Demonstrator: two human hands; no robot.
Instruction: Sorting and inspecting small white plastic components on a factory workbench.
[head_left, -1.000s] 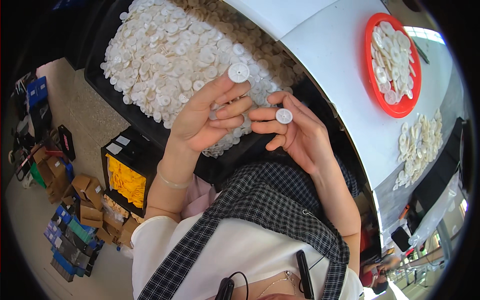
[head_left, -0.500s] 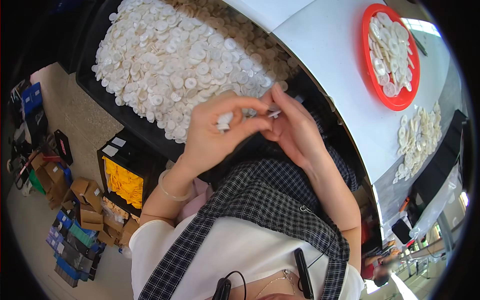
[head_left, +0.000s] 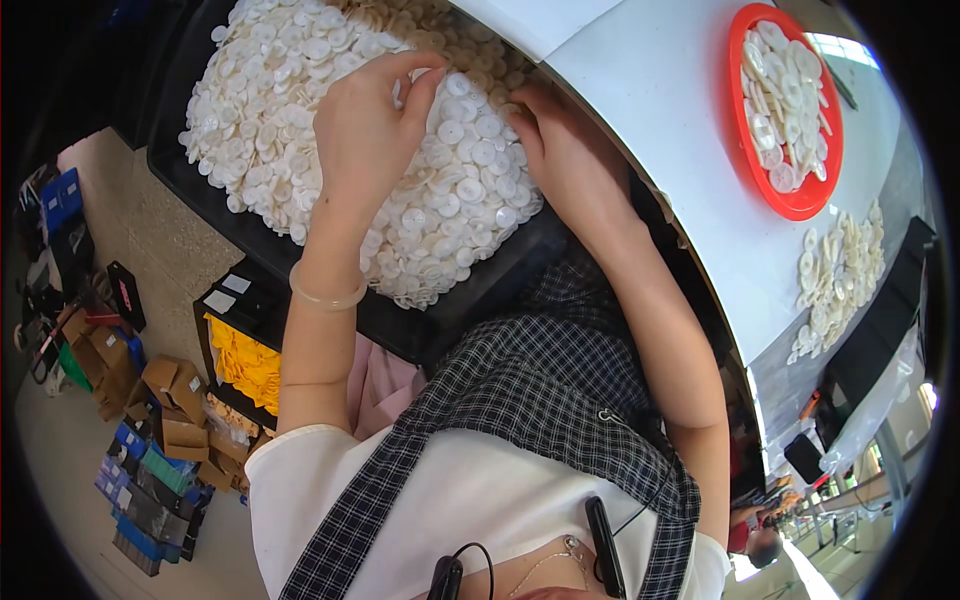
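A large heap of round, off-white, button-like discs (head_left: 270,110) fills a black tray (head_left: 400,335) in front of me. My left hand (head_left: 370,125) is over the heap, thumb and forefinger closed in a pinch. Whatever sits between those fingertips is too small to make out. At the heap's right side, close to the table edge, is my right hand (head_left: 570,150). Its thumb and forefinger are apart with nothing visible between them, and its other fingers are mostly hidden.
On the white table (head_left: 660,110) to the right stand a red oval tray (head_left: 737,110) of larger discs and a loose pile of discs (head_left: 840,270). Left of me are a crate with yellow material (head_left: 245,365), cardboard boxes (head_left: 175,390) and stacked blue boxes (head_left: 150,500) on the floor.
My hands were together above the tray's near edge, with small white pieces in the left hand. They have separated and reached forward, the left over the heap and the right to its right side.
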